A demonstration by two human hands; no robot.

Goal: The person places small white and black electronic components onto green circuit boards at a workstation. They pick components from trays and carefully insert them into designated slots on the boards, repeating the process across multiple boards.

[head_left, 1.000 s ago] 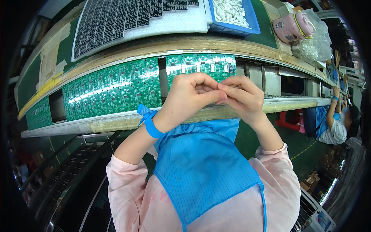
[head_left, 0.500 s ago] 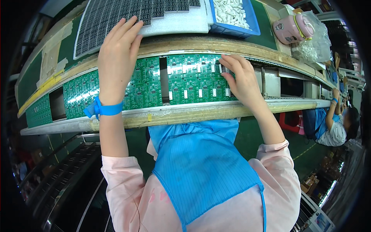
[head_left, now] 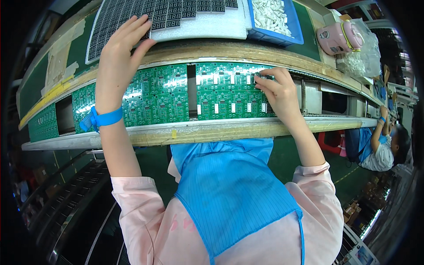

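With left hand [head_left: 115, 62], thumb spread wide, reached past the near edge of the foam sheet [head_left: 210, 32] to black display modules [head_left: 161, 13]. Held right hand [head_left: 282, 95] narrow, fingertips bunched at the far right corner of the right-hand green panel [head_left: 224, 93]; could not tell whether gripping anything. Saw two rows of white connectors [head_left: 216, 108] on that panel, seemingly well along; saw none on the middle panel [head_left: 165, 92], apparently left undone.

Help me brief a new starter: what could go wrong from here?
The left hand, over the display modules, might nudge them out of their rows. The right hand, at the green board, could knock nearby white parts askew. The blue wristband's loose end might brush a board.
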